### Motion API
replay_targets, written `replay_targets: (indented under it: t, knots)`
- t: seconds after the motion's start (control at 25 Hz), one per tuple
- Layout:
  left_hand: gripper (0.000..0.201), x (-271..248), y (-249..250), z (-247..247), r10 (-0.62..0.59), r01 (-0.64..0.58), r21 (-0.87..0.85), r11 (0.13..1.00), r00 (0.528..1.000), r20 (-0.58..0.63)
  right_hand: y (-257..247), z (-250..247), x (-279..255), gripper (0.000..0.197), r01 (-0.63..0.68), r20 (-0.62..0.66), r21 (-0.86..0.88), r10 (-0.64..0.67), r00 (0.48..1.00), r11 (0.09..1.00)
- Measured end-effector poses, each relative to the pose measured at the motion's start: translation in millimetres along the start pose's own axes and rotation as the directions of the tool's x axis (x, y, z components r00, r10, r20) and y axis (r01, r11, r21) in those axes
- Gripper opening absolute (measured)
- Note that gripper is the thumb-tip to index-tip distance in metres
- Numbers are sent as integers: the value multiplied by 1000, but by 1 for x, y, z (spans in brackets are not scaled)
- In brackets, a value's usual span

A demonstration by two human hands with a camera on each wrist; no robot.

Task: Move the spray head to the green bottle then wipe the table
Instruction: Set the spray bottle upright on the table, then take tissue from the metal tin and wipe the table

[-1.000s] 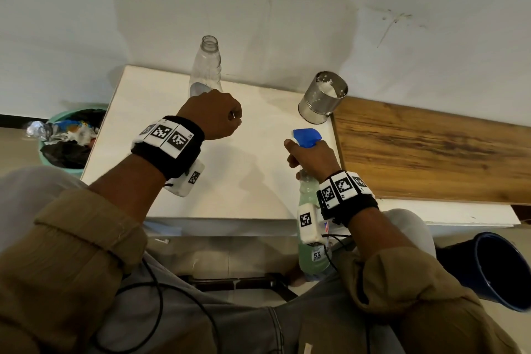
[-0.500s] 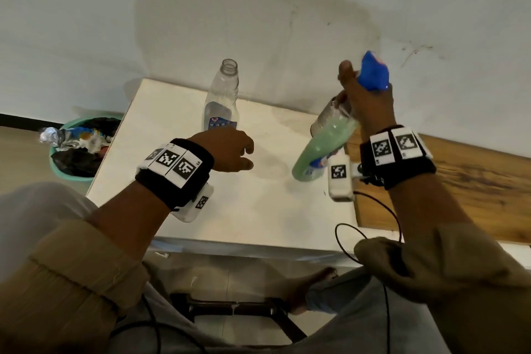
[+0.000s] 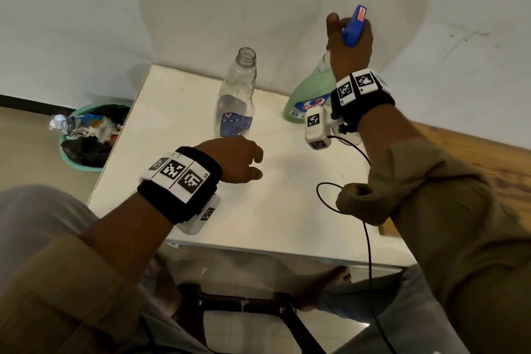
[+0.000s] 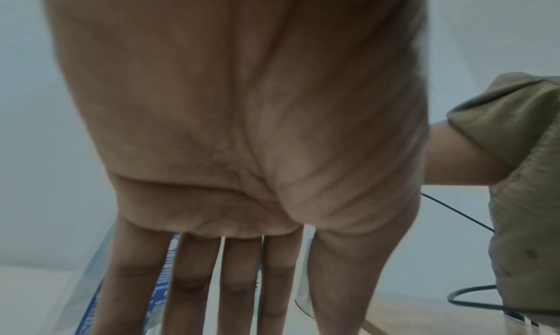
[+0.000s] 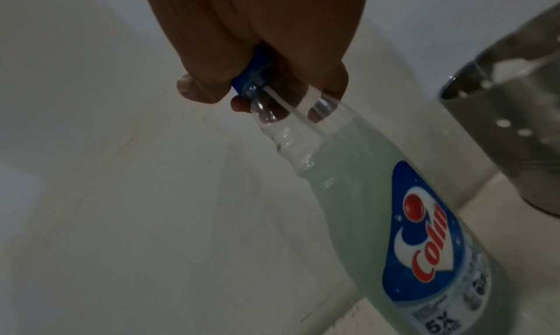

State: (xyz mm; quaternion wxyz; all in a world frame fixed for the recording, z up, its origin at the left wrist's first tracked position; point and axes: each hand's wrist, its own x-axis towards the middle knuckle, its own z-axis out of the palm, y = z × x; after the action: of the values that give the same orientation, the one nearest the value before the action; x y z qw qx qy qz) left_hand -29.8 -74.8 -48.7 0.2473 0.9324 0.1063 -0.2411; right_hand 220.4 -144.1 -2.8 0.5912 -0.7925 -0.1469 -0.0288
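My right hand (image 3: 347,46) grips the blue spray head (image 3: 355,24), which sits on the neck of the green bottle (image 3: 310,92). The bottle leans over the back right of the white table (image 3: 258,210); I cannot tell whether its base touches. In the right wrist view my fingers (image 5: 197,91) wrap the blue spray head (image 5: 248,79) on top of the green bottle (image 5: 363,196). A clear, empty, uncapped bottle (image 3: 238,95) stands at the back middle. My left hand (image 3: 238,158) hovers just in front of its base, fingers (image 4: 239,280) straight, with the clear bottle (image 4: 91,311) behind them.
A steel cup (image 5: 509,136) stands right of the green bottle. A wooden board (image 3: 488,158) adjoins the table on the right. A green bin (image 3: 89,135) full of rubbish sits on the floor at the left. A black cable (image 3: 367,224) hangs from my right wrist.
My right hand lifted the green bottle by its spray head from below the table's front edge to the back right. My left fist opened and came closer to the clear bottle.
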Motion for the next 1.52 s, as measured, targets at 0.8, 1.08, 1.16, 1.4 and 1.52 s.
replay_targets:
  t: [0.8,1.08,1.16,1.4,1.52]
  knots:
    - [49,3,8,4,-24,24,16,1000,998,52,41,-156,21,23,7,164,-595,114,980,804]
    - [48,8,5,8,-46,45,23,999,997,66,87,-125,27,23,112,245,-843,189,951,527]
    - [48,9,5,9,-48,46,33,998,996,70,94,-117,28,26,144,248,-860,153,957,490]
    - [47,10,4,10,-52,49,32,998,996,79,108,-126,30,20,40,160,-739,117,980,672]
    - [47,10,4,12,-47,44,31,999,995,85,104,-132,30,16,35,137,-667,76,988,745]
